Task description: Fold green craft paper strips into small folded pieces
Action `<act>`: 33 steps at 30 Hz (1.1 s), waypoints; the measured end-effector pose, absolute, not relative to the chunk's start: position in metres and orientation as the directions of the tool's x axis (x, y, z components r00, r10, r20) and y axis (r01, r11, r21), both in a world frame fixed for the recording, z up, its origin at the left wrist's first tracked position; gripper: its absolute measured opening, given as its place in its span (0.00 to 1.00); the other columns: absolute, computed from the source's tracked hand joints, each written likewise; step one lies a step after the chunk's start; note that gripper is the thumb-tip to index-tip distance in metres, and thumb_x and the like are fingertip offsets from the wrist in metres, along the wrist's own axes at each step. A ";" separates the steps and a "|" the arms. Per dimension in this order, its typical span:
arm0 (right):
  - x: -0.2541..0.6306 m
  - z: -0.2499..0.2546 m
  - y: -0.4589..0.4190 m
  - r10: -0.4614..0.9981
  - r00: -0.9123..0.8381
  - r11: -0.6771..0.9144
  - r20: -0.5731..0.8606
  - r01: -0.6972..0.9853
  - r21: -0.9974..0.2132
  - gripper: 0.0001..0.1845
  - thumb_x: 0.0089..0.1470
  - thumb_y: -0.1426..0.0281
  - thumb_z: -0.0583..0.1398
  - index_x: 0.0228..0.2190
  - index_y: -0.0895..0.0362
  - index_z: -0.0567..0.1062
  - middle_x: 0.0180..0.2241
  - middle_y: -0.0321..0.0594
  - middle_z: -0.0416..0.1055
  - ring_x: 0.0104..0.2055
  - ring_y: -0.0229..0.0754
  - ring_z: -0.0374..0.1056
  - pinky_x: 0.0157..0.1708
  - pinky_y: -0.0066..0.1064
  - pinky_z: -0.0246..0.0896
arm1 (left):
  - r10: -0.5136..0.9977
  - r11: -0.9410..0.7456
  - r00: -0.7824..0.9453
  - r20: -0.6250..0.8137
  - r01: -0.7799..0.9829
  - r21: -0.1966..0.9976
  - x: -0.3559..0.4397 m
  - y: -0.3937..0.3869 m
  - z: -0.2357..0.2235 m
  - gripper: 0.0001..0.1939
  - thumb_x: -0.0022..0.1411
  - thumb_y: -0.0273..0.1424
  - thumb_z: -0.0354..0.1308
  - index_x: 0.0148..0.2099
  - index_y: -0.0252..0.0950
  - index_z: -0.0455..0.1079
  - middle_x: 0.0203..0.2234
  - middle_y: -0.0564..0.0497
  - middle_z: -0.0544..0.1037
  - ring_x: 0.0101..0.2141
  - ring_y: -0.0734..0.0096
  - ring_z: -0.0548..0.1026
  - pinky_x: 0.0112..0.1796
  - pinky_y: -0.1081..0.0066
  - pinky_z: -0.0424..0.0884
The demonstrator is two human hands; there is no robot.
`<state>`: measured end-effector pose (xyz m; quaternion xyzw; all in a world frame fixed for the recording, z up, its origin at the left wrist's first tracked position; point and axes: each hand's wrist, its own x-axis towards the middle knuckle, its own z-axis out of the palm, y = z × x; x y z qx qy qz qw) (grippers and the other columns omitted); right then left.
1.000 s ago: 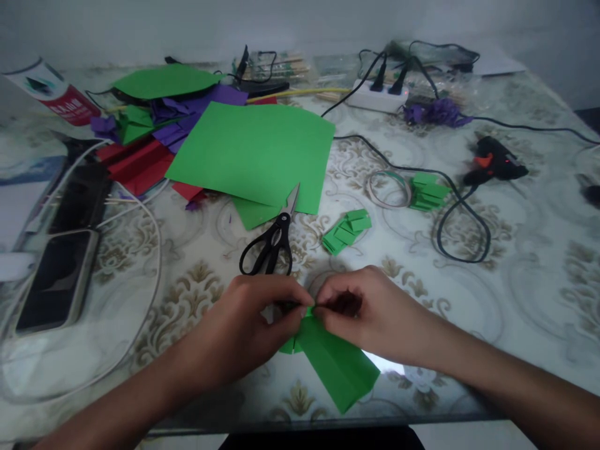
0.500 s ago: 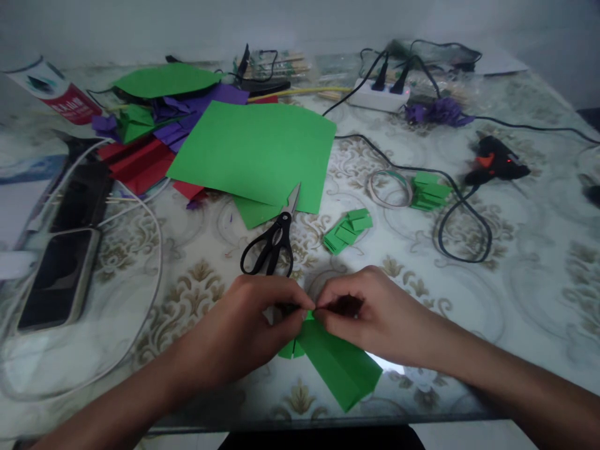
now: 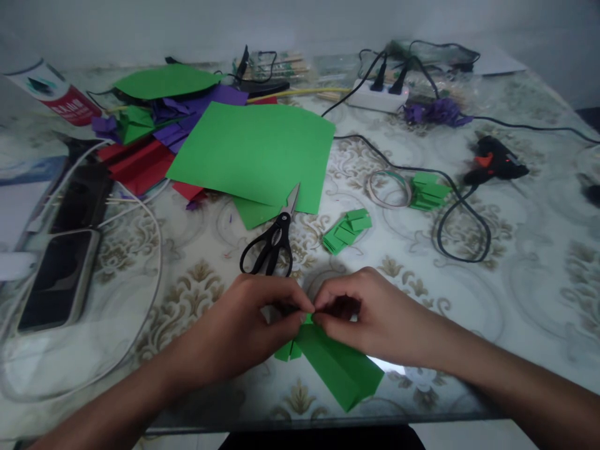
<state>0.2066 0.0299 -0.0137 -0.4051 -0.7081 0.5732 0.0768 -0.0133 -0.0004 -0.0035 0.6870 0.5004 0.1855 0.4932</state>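
A folded strip of green paper lies near the table's front edge, slanting toward the lower right. My left hand and my right hand meet at its upper end, fingertips pinched together on the paper. The pinched end is mostly hidden by my fingers. Black scissors lie just beyond my left hand, blades pointing away. A small pile of folded green pieces rests beyond my right hand.
A large green sheet covers red and purple paper at the back left. A phone and white cable lie at the left. A black glue gun with its cord, a tape ring, more green pieces and a power strip sit to the right.
My hands have shifted slightly toward me while pinching the green strip, and the strip has slid a little to the right. Everything else stays where it was.
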 end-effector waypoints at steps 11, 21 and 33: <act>0.206 -0.013 0.032 0.629 -0.656 -0.150 -0.418 0.425 -0.893 0.05 0.54 0.74 0.62 0.28 0.58 0.79 0.23 0.32 0.70 0.25 0.34 0.64 0.24 0.23 0.56 | 0.859 0.022 0.440 -0.263 0.481 0.876 -0.015 -0.001 -0.001 0.09 0.64 0.22 0.60 0.40 0.41 0.79 0.33 0.59 0.84 0.34 0.74 0.79 0.36 0.78 0.71; 0.205 -0.014 0.032 0.660 -0.621 -0.232 -0.423 0.367 -0.901 0.04 0.53 0.72 0.62 0.28 0.58 0.78 0.24 0.34 0.70 0.26 0.35 0.64 0.24 0.24 0.56 | 0.883 -0.137 0.452 -0.127 0.507 0.851 -0.017 -0.001 0.002 0.10 0.65 0.24 0.56 0.41 0.38 0.79 0.31 0.54 0.84 0.31 0.71 0.81 0.31 0.76 0.72; 0.203 -0.014 0.028 0.717 -0.595 -0.094 -0.364 0.434 -0.896 0.06 0.54 0.74 0.62 0.27 0.58 0.79 0.23 0.33 0.72 0.25 0.33 0.64 0.23 0.22 0.57 | 0.890 -0.049 0.411 -0.197 0.515 0.856 -0.013 0.002 0.002 0.06 0.65 0.27 0.59 0.44 0.39 0.75 0.34 0.57 0.83 0.35 0.72 0.80 0.38 0.75 0.73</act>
